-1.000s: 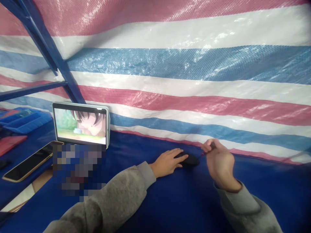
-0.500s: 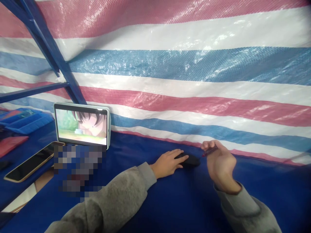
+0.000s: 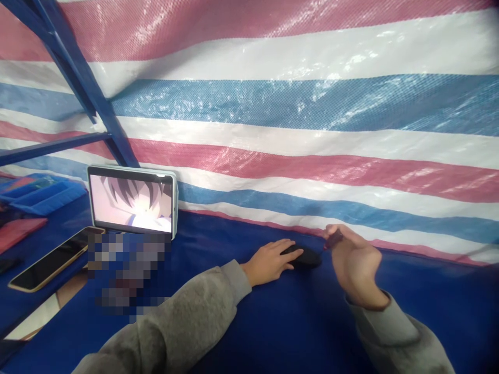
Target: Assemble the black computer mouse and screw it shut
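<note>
My left hand [image 3: 270, 263] lies on the blue surface, its fingers curled over the near end of a black computer mouse [image 3: 309, 256] and holding it there. Just right of the mouse, my right hand [image 3: 353, 259] is raised with the wrist bent. Its fingertips pinch a small, slim dark-red object [image 3: 333, 240], pointed down toward the mouse's right end. Most of that object is hidden by the fingers, and its kind cannot be made out.
A tablet [image 3: 132, 202] playing a cartoon stands at the left back. Before it lie a phone [image 3: 56, 259] and a blurred-out patch. Farther left are a blue tray [image 3: 50, 195] and a red flat item [image 3: 21, 232]. A striped plastic sheet [image 3: 273, 104] hangs behind, beside a blue metal frame [image 3: 78, 78].
My right hand's fingers have rolled and closed further around the dark-red object, turning it more upright. The left hand and the mouse stay put. The tablet's picture has changed.
</note>
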A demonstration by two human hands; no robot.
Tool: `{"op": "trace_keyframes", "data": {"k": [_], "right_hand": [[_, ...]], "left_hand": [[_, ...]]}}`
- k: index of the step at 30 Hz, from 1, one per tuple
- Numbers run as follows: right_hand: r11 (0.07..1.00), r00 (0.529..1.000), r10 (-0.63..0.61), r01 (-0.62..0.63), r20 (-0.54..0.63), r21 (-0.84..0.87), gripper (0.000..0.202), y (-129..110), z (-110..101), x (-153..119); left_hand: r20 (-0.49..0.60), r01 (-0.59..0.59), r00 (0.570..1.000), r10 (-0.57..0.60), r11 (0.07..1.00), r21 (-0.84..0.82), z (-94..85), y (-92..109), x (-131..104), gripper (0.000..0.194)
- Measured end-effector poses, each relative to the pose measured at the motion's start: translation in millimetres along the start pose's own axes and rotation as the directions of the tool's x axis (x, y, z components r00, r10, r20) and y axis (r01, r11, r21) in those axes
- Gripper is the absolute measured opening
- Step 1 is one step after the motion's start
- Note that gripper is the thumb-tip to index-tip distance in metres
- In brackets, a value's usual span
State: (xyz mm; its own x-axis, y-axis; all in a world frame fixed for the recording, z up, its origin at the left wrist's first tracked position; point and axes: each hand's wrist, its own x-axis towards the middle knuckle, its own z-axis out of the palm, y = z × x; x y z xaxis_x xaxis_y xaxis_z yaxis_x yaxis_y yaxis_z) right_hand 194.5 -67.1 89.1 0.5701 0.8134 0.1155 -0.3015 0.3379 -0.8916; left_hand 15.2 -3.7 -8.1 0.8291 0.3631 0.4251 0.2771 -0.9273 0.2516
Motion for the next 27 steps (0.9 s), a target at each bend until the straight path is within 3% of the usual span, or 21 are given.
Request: {"op": "trace_keyframes", "data": {"k": [3,11,14,16,18,21,24,27], "right_hand": [[0.998,0.999,-0.023,0.024,-0.028,0.056,0.016,-0.3,2.0,-0.9],[0.998,0.997,-0.055,0.054,0.051,0.025,0.018,1.4,1.6,-2.0],[0.985,0.990,-0.133,0.137,0.046,-0.108,0.018,-2.7,-1.6,1.6],[0.933,0.977,-0.194,0.213,0.092,-0.289,0.018,-8.8,-4.6,4.9],[0.804,0.959,-0.222,0.284,0.179,-0.522,0.019,-15.4,-8.1,8.4],[0.495,0.899,-0.330,0.425,0.289,-0.758,0.020,-20.9,-13.4,13.1],[0.234,0.803,-0.447,0.531,0.395,-0.815,0.023,-20.0,-16.7,15.5],[-0.038,0.733,-0.464,0.544,0.497,-0.838,0.036,-17.6,-17.8,15.1]], "left_hand": [[-0.006,0.001,1.000,-0.001,1.000,-0.004,0.1,0.1,-0.1,0.046],[-0.001,0.000,1.000,0.001,1.000,0.004,0.0,0.1,-0.3,0.046],[-0.007,0.002,1.000,-0.002,1.000,0.001,0.5,-0.2,-0.8,0.046],[-0.006,0.005,1.000,-0.005,1.000,0.002,0.5,-0.1,-0.6,0.046],[-0.006,0.004,1.000,-0.004,1.000,0.001,-0.1,0.2,-0.2,0.047],[-0.003,0.001,1.000,-0.001,1.000,-0.004,-1.5,1.0,0.5,0.046],[0.010,-0.001,1.000,0.001,1.000,-0.001,-2.4,1.5,0.5,0.046],[0.009,0.002,1.000,-0.002,1.000,0.001,-1.5,1.1,-0.2,0.046]]}}
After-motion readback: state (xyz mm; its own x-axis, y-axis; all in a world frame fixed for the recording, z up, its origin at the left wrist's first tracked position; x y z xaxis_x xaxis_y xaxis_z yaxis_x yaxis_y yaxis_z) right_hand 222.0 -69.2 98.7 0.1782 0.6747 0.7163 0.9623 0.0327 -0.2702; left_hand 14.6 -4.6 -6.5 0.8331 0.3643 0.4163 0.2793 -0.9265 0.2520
